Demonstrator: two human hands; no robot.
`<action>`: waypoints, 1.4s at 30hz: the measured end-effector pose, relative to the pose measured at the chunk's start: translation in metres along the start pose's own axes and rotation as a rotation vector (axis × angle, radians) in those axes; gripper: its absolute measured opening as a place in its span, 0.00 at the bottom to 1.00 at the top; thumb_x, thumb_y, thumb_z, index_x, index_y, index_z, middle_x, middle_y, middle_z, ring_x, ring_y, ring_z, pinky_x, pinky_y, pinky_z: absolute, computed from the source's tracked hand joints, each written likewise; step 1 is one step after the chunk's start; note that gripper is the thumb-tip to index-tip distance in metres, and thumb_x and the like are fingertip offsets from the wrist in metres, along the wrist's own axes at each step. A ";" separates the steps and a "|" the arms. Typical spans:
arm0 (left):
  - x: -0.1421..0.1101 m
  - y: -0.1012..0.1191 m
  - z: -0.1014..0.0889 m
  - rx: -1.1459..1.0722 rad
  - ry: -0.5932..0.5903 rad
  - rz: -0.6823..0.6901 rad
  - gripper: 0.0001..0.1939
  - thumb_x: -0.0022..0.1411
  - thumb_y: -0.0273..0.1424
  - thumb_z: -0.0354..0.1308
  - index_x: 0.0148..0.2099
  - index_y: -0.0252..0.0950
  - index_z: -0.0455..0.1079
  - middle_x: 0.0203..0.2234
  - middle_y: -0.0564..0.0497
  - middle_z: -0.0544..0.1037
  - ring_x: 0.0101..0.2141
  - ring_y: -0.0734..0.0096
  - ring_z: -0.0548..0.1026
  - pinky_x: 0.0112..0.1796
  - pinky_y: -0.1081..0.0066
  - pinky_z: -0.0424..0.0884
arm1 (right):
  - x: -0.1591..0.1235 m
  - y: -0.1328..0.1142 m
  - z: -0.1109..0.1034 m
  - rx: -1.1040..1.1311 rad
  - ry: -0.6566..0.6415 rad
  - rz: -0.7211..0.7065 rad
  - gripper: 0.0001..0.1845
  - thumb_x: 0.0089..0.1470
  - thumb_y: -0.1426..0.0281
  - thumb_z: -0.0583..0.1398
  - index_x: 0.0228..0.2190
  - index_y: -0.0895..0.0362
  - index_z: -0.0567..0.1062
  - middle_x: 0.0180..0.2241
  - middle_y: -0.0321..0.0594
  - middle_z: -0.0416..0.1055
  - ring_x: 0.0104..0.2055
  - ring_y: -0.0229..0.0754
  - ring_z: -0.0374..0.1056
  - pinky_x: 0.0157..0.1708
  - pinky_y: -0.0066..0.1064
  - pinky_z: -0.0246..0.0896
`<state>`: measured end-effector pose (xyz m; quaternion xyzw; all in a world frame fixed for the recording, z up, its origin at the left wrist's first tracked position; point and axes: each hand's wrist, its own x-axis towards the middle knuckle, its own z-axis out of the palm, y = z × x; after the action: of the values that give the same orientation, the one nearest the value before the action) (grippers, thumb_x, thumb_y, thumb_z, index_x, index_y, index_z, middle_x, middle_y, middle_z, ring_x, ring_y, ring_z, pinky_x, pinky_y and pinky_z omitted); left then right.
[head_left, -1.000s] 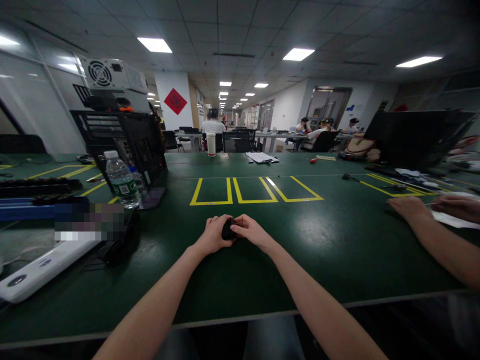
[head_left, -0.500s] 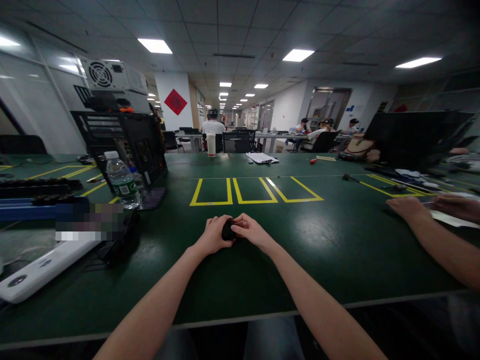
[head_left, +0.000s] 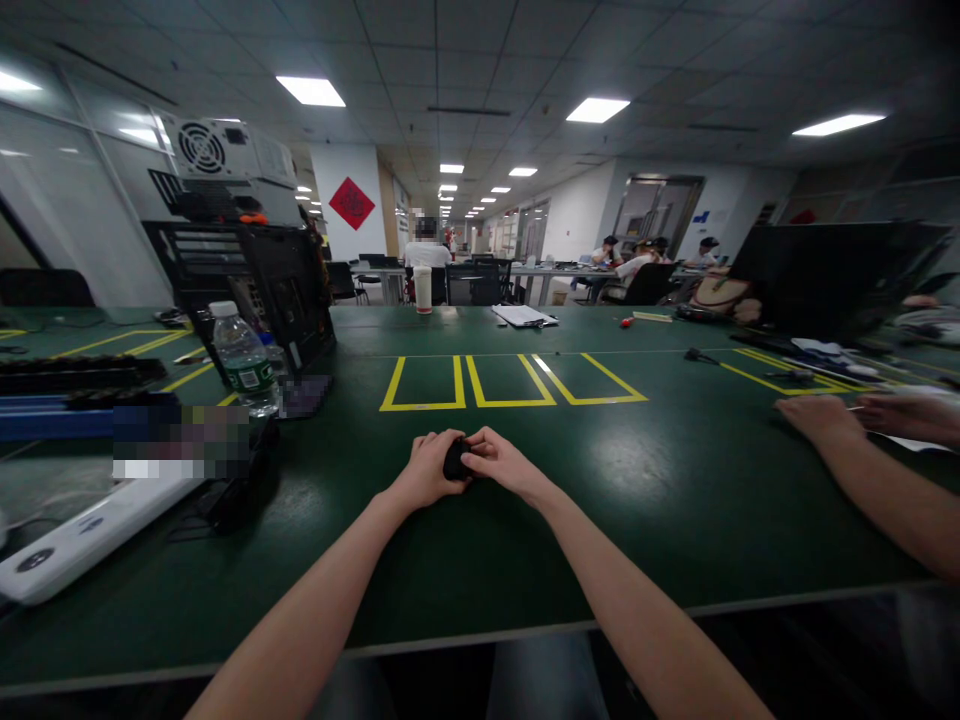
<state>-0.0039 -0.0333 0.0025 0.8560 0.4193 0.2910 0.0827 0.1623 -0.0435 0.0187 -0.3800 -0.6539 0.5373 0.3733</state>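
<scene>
Green matting covers the long workbench (head_left: pixel 675 500) where a person's two bare hands meet over a small black object (head_left: pixel 454 461), pinned between them just short of the middle of three yellow-taped boxes (head_left: pixel 510 381). The left hand (head_left: pixel 426 467) curls around the object's near side, fingers folded shut against it, while the right hand (head_left: pixel 501 463) closes over it from the other side with fingertips pressed to its top; both forearms stretch straight out across the mat, a pose that appears to brace the piece low against the surface so that it cannot slip. What the object is cannot be told, since the hands hide most of it. To the left, an opened black computer case (head_left: pixel 247 290) stands upright with a grey power supply (head_left: pixel 225 150) resting on top, a water bottle (head_left: pixel 244 362) just in front of it and a white device (head_left: pixel 82 535) lying flat near the table's edge, all kept well apart from the marked boxes. Along the right side, a co-worker's hands (head_left: pixel 862 415) rest on the mat beside some white paper, with a dark monitor (head_left: pixel 832 275) behind them. Farther back sit a paper cup (head_left: pixel 422 288), a stack of papers (head_left: pixel 523 315) and a red-handled screwdriver (head_left: pixel 626 321), with other people seated at distant desks.
</scene>
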 end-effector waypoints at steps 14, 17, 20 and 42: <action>-0.001 -0.002 0.000 -0.009 -0.011 -0.003 0.29 0.43 0.34 0.60 0.48 0.40 0.55 0.39 0.50 0.67 0.39 0.62 0.65 0.42 0.63 0.55 | 0.003 0.004 -0.003 0.002 -0.006 0.010 0.21 0.36 0.68 0.64 0.34 0.57 0.64 0.36 0.38 0.66 0.40 0.41 0.64 0.41 0.38 0.60; 0.000 -0.002 0.001 -0.007 -0.001 0.000 0.29 0.43 0.35 0.60 0.48 0.40 0.55 0.39 0.50 0.67 0.39 0.62 0.65 0.42 0.63 0.55 | 0.001 0.000 -0.002 0.006 0.006 0.029 0.17 0.40 0.65 0.61 0.34 0.56 0.64 0.35 0.38 0.66 0.39 0.40 0.64 0.41 0.38 0.60; 0.000 -0.002 0.002 -0.004 0.005 -0.001 0.29 0.42 0.35 0.60 0.48 0.40 0.56 0.39 0.50 0.67 0.39 0.62 0.65 0.42 0.63 0.55 | 0.002 0.002 0.000 0.033 0.021 0.036 0.15 0.44 0.62 0.58 0.34 0.56 0.64 0.33 0.38 0.66 0.39 0.40 0.64 0.40 0.38 0.60; 0.000 0.001 -0.001 -0.031 -0.020 -0.041 0.29 0.43 0.34 0.60 0.48 0.40 0.56 0.40 0.50 0.67 0.40 0.60 0.65 0.42 0.62 0.56 | 0.002 0.003 -0.002 -0.031 0.045 0.075 0.18 0.43 0.64 0.59 0.37 0.56 0.65 0.36 0.40 0.66 0.40 0.42 0.64 0.41 0.38 0.60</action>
<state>-0.0039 -0.0345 0.0037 0.8488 0.4311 0.2871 0.1060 0.1632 -0.0407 0.0165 -0.4221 -0.6388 0.5320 0.3615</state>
